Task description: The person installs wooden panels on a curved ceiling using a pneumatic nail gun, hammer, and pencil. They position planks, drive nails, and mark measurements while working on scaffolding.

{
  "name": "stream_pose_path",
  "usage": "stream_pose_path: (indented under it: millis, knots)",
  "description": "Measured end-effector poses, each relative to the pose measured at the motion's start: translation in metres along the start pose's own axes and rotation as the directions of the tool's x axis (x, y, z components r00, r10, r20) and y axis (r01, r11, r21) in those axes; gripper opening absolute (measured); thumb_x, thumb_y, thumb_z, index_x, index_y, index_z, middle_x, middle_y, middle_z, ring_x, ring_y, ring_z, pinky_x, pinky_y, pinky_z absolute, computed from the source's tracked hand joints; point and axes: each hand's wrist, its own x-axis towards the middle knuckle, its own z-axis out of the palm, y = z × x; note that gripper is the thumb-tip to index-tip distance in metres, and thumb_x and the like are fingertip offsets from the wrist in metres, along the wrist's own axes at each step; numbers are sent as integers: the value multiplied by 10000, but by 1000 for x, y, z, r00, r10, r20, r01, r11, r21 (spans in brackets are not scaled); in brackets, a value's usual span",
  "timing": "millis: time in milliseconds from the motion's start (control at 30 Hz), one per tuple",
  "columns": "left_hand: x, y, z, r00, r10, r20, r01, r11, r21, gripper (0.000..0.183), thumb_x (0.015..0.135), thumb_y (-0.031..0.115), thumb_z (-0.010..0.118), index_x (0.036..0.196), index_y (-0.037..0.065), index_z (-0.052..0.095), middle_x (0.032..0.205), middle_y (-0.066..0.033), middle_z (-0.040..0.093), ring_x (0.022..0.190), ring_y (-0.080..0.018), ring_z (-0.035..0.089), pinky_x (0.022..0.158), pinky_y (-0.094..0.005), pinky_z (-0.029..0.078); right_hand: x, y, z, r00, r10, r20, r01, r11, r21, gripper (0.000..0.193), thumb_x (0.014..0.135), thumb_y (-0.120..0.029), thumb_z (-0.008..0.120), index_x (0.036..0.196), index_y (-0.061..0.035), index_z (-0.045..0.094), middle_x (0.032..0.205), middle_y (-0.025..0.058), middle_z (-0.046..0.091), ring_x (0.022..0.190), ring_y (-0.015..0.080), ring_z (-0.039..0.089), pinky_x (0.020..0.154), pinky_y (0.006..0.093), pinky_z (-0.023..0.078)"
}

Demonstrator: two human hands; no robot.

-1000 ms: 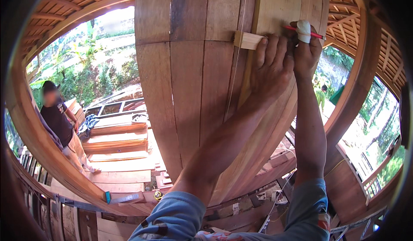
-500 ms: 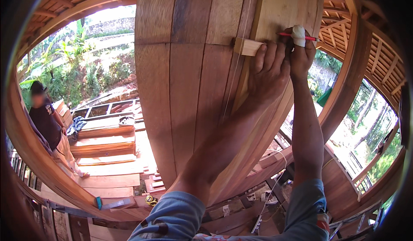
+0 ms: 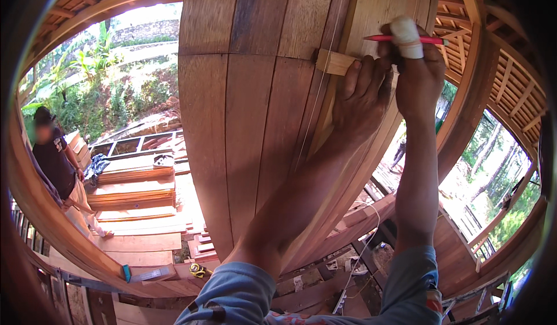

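My left hand (image 3: 362,96) is closed on a small light wooden block (image 3: 335,63) and presses it against a tall panel of joined planks (image 3: 249,110). A thin string (image 3: 314,113) runs down the panel past the block. Just right of it, my right hand (image 3: 420,73) grips a red pencil (image 3: 432,40), whose tip points left, a little above the left hand. One finger of the right hand wears a white wrapping (image 3: 407,38). The far side of the block is hidden by my left fingers.
At the left, a person in a dark shirt (image 3: 53,157) stands beside stacked boards (image 3: 133,191). A yellow tape measure (image 3: 199,270) lies on the ledge below, with a teal-ended tool (image 3: 148,274) near it. A curved wooden post (image 3: 473,93) rises at the right.
My right hand has come closer and shifted slightly right with the pencil, which now sits higher. The left hand stays on the block. The view has shifted a little.
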Motion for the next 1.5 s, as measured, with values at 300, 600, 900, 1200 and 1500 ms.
stream_pose_path:
  millis: [300,600,900,1200,1500]
  knots:
    - [1,2,8,955,-294,44,276,823,-496,293,901,152,595,1153,39,694,1253,-115,643,1276,-251,538,1084,-403,406,-44,-12,35,991,-53,124,103,892,-439,208,1002,-182,666,1078,5,720,992,36,719,954,93,635,883,258,487]
    - [6,14,15,789,-509,344,429,56,-902,275,886,149,633,1131,39,693,1255,-114,650,1266,-244,549,1024,-371,471,-16,-28,45,999,23,-33,-37,863,-503,349,975,-357,695,983,-11,731,823,39,709,761,94,626,722,260,486]
    - [2,3,-1,989,-141,-35,127,956,-264,391,886,189,628,1243,32,658,1315,-134,618,1291,-284,534,1081,-380,426,13,-19,45,960,246,-132,-278,883,-378,320,959,-355,703,898,-40,692,742,-12,604,681,72,529,650,245,424]
    - [-11,5,16,983,-174,60,184,928,-324,453,884,198,626,1315,58,618,1380,-111,583,1330,-274,488,1080,-400,399,12,-13,51,966,240,-91,-255,860,-441,305,964,-339,699,928,-37,712,745,-14,608,679,60,534,629,237,425]
    - [-8,5,14,971,-239,21,225,877,-424,415,867,139,646,1282,134,635,1263,-63,647,1164,-252,586,934,-407,475,9,-15,52,962,264,-71,-270,874,-404,283,977,-319,693,1017,-43,742,768,-26,631,706,51,546,648,226,433]
